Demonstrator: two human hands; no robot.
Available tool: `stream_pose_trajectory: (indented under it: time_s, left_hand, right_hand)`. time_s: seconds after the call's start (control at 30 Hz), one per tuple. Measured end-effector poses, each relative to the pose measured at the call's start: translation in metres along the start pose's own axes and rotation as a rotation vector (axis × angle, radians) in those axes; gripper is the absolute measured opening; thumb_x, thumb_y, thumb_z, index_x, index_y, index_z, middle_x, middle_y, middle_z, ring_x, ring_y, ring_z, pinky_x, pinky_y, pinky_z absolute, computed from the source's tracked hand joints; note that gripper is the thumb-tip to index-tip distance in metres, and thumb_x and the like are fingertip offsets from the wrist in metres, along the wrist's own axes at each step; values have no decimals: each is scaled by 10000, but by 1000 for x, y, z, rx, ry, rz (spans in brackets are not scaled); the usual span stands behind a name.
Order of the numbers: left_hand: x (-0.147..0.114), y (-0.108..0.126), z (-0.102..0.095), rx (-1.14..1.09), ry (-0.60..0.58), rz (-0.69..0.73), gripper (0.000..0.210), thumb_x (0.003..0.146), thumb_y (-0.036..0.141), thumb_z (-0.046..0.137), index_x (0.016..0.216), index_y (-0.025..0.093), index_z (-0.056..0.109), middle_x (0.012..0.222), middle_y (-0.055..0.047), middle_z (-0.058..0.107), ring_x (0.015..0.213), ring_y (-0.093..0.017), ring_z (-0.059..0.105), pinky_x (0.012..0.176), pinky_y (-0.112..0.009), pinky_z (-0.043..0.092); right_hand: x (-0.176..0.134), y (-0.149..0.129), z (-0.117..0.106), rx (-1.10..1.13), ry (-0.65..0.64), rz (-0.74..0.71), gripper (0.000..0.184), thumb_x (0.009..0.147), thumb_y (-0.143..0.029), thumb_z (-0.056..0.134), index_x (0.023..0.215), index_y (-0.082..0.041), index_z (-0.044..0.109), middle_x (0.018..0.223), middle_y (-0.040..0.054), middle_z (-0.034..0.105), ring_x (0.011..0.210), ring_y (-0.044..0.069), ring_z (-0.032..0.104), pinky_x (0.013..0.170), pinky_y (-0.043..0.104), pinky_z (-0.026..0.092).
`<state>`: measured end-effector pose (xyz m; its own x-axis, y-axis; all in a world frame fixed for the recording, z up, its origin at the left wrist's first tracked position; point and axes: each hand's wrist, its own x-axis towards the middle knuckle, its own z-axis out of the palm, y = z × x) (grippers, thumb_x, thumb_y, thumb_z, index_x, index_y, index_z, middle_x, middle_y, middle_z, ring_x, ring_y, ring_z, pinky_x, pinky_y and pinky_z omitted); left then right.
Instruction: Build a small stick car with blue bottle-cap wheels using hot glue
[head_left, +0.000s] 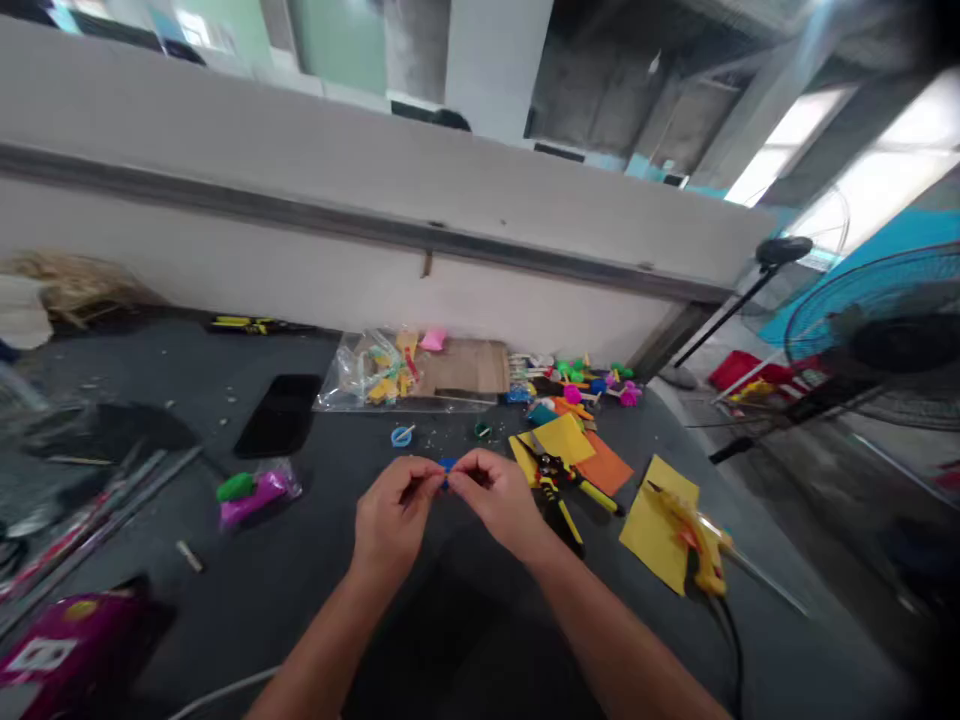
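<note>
My left hand (399, 510) and my right hand (495, 495) meet over the dark table, fingertips pinched together on a small blue piece (448, 465). Most of that piece is hidden by the fingers, so its kind cannot be made out. Just beyond the left hand lies a light blue ring (402, 436) with a short stick across it. Past the right hand's fingers sits a small dark green round piece (483, 430). Yellow-handled pliers (551, 467) rest on yellow and orange sheets (604, 464) to the right of my right hand.
A yellow glue gun (705, 555) lies on a yellow sheet (645, 535) at right. Behind are a plastic bag (352, 375) and colourful small parts (574, 385). Leftward are a black phone (277, 415), a green-and-purple clay packet (255, 492) and a purple pouch (71, 640). A fan (900, 335) stands beyond the table.
</note>
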<state>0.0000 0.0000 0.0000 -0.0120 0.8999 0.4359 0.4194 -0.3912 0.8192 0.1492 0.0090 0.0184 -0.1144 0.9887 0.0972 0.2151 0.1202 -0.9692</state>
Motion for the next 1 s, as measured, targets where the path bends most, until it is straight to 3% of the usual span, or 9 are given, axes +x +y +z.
stream_pose_trajectory:
  time_s: [0.3,0.53,0.7,1.0]
  left_hand:
    - [2,2,3,-92,1,-100,106,815,260,583,878,213,654,829,11,675,692,-104,634,643,-204,492]
    - [3,5,-1,-15,25,-104,99,796,267,589,796,214,672,759,10,681,679,-121,627,635,-217,489]
    - [4,7,0,-59,10,-164,87,768,274,615,780,223,684,752,14,692,681,-126,636,634,-218,499]
    - [5,7,-3,-149,38,-216,86,756,285,625,745,216,675,677,31,664,627,-110,614,626,-210,497]
  right_hand:
    - [-1,3,-5,161,-12,76,143,742,-314,622,688,-186,590,588,-24,580,514,89,456,479,200,338]
    - [2,5,-5,180,-78,78,364,861,-473,450,732,-176,618,589,3,599,504,101,463,446,207,318]
    - [0,3,-5,45,-30,-6,252,836,-352,543,657,-180,590,576,-15,584,545,100,493,536,216,361]
    - [3,6,-8,164,-91,136,284,823,-410,552,663,-178,591,521,-28,552,468,81,423,470,210,303]
